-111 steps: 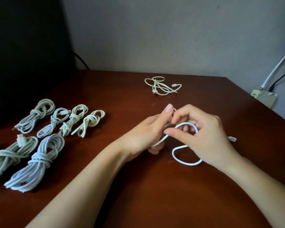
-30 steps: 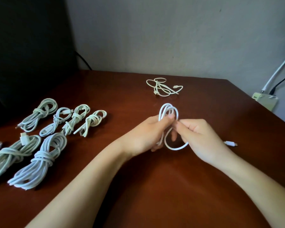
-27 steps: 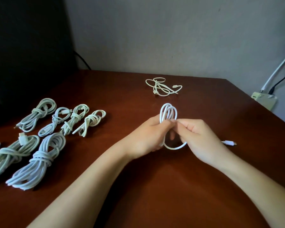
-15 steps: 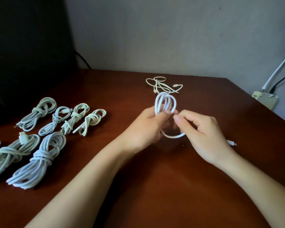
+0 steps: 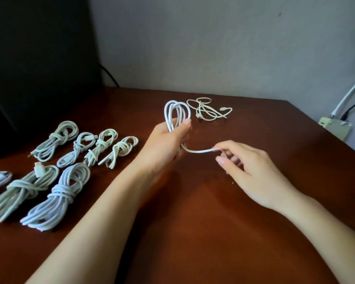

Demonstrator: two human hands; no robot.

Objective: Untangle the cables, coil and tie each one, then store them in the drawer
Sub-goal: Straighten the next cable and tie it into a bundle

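Observation:
My left hand (image 5: 166, 140) grips the middle of a coiled white cable (image 5: 176, 113), whose loops stick up above my thumb. The cable's free tail runs right from under that hand to my right hand (image 5: 248, 167), which pinches it between thumb and fingers just above the brown table (image 5: 193, 232). A loose, tangled cream cable (image 5: 208, 109) lies on the table behind the coil. Several coiled and tied pale cables (image 5: 64, 193) lie in two rows at the left.
A dark object (image 5: 39, 58) stands at the back left with a black wire behind it. A power strip (image 5: 334, 128) with plugged cords sits off the table's right edge. The wall is close behind the table.
My left hand has lifted the coil up and away from me. My right hand has moved right and down, drawing the cable's tail out sideways; its plug no longer lies on the table.

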